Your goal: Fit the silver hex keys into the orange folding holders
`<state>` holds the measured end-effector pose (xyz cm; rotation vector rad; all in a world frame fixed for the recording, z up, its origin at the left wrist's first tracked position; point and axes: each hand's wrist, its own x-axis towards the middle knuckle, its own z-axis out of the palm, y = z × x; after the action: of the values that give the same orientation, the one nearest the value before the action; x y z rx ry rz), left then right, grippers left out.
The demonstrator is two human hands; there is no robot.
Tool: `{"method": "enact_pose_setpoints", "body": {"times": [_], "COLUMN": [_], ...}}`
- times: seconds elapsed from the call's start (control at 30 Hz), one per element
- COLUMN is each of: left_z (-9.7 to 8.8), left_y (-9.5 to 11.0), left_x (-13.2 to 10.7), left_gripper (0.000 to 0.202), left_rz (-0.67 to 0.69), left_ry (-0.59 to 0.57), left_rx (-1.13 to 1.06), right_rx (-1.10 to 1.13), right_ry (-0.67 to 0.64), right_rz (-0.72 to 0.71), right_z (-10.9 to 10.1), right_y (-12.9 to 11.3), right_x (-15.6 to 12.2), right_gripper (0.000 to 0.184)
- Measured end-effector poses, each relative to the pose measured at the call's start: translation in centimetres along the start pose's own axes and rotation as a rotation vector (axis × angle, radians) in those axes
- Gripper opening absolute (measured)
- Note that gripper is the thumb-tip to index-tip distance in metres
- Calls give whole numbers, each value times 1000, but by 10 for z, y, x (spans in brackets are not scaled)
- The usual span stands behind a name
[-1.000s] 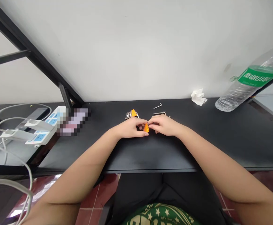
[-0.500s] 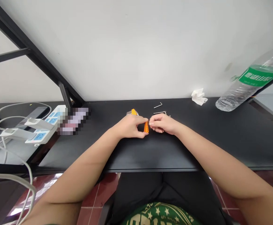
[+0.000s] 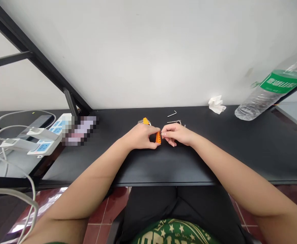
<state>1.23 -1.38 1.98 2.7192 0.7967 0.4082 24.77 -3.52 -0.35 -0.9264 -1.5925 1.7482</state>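
Between thumb and fingers, my left hand (image 3: 143,137) grips an orange hex key holder (image 3: 158,138) by its two ends, with its row of holes facing right. My right hand (image 3: 175,133) is closed in a pinch at the holder's upper right side. A small thin hex key (image 3: 161,132) shows at its fingertips, mostly hidden, its tip close to the holes; I cannot tell if it is inserted. Behind my left hand lies a second orange holder (image 3: 146,121) with several metal keys beside it. Larger hex keys (image 3: 174,121) lie just behind my right hand, and one small hex key (image 3: 172,114) lies farther back.
A black desk (image 3: 189,162) meets a pale wall. Crumpled tissue (image 3: 217,104) and a large clear bottle (image 3: 270,88) with a green label stand at the right. On the left are a power strip (image 3: 53,134) with plugs and cables, a blurred-out item (image 3: 80,131) and a black metal frame (image 3: 43,67).
The orange holder has tipped slightly, and its row of holes shows more. The lower fingers of my right hand have loosened a little. Otherwise both hands stay nearly in place.
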Motion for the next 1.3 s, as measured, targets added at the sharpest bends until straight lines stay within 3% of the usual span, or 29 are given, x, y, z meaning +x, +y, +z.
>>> {"method": "enact_pose_setpoints", "body": {"times": [0.3, 0.47, 0.57, 0.8, 0.93, 1.07, 1.13, 1.23, 1.3], "left_z": [-17, -23, -24, -25, -22, -23, -33, -55, -63], "left_y": [-17, -26, -24, -20, -19, -18, -17, 0, 32], "left_x": [-7, -11, -11, -6, -11, -15, -3, 15, -7], "left_gripper": [17, 18, 23, 20, 20, 21, 26, 37, 46], "left_rz": [-157, -282, -307, -321, -325, -347, -298, -16, 144], "left_ry": [-30, -24, -54, -116, -115, -104, -103, -77, 70], "left_rx": [-4, -52, -45, 13, 7, -114, -325, -698, -733], "right_rx": [276, 200, -37, -1109, -1321, -1346, -1321, -1307, -1299], "right_ry": [88, 246, 353, 449, 419, 423, 459, 496, 420], "right_rz": [-12, 107, 194, 122, 167, 188, 182, 177, 154], "right_z": [-5, -3, 2, 7, 11, 6, -6, -32, -47], "right_y": [1, 3, 1, 2, 2, -5, -11, -20, -24], "right_x": [3, 12, 17, 19, 19, 12, 5, -9, -16], "right_gripper": [31, 28, 24, 33, 31, 30, 28, 22, 17]}}
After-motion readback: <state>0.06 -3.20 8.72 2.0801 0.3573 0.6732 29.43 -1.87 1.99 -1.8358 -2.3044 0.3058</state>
